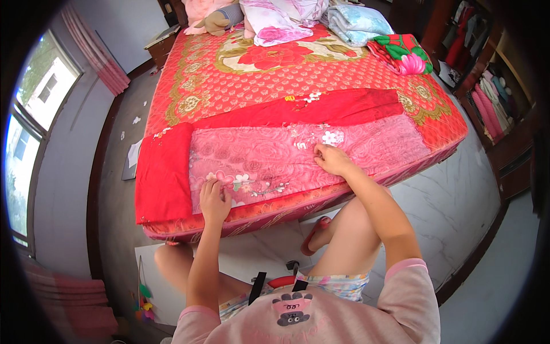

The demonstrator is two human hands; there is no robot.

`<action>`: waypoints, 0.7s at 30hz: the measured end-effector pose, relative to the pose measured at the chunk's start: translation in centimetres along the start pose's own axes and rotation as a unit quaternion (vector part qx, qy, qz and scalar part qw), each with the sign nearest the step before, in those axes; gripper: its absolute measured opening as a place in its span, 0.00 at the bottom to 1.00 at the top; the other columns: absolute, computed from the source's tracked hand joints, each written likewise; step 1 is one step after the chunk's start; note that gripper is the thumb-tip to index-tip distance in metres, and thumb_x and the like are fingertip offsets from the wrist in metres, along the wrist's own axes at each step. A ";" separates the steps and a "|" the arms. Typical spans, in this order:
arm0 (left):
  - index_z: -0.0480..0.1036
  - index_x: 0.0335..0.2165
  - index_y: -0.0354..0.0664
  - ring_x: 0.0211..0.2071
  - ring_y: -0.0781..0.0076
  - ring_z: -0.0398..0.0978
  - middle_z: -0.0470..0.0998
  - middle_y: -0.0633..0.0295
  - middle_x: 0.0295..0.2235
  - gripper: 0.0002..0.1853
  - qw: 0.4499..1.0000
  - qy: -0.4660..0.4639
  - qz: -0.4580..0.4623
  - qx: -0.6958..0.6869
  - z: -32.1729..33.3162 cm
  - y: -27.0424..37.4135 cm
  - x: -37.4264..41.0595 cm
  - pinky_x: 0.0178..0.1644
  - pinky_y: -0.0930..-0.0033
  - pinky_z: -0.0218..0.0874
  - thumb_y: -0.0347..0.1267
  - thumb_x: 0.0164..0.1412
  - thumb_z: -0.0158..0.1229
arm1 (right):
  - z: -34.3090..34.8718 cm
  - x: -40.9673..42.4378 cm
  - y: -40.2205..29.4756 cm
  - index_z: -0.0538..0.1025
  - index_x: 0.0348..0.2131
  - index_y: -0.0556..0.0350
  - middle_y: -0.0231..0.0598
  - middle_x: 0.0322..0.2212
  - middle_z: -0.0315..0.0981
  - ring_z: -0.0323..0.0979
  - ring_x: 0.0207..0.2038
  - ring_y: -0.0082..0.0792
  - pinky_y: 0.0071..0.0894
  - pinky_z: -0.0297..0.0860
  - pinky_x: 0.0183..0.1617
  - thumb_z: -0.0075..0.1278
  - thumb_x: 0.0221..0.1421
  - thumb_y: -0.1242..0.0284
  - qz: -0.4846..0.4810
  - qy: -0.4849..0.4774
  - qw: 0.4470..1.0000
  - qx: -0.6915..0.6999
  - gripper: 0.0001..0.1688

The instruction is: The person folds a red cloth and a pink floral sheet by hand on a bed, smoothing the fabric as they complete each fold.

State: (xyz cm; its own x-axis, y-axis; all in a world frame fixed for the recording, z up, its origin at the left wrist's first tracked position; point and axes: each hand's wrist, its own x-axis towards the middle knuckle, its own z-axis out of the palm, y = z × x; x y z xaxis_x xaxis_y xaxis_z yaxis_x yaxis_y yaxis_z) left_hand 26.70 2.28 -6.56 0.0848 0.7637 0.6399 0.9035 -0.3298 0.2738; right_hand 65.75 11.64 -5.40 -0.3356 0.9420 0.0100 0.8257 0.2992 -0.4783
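A red and pink floral bed cloth (262,150) lies in a long band across the foot end of the bed. Its red left end (163,176) is folded over onto itself, and a red strip runs along its far side. My left hand (214,201) rests palm down on the pink part, close to that folded end, thumb apart from the fingers. Farther right, my right hand (334,160) touches the pink surface beside a white printed flower, its fingers curled. Whether it pinches any cloth cannot be made out.
The patterned red mattress (275,77) carries pillows (279,21), a folded light-blue quilt (359,23) and a folded red-green blanket (401,53) at its far end. An open wardrobe (494,99) stands right, a window (38,112) left. Papers (134,154) lie left of the bed.
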 end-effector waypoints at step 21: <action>0.73 0.35 0.36 0.45 0.47 0.68 0.72 0.51 0.41 0.14 1.000 -0.030 0.000 -0.009 0.8 0.5 -0.1 0.50 0.53 0.60 0.27 0.46 0.57 | 0.3 -0.3 4.3 0.73 0.42 0.56 0.43 0.36 0.72 0.72 0.38 0.38 0.33 0.69 0.44 0.57 0.43 0.73 -0.010 -0.020 0.985 0.174 0.23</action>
State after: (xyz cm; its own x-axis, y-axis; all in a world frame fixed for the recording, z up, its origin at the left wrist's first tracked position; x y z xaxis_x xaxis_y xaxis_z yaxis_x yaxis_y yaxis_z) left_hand 27.45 2.49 -7.01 0.1099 0.7959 0.5954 0.8957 -0.3390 0.2878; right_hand 69.28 12.55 -7.74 -0.3738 0.9275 -0.0077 0.6155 0.2418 -0.7501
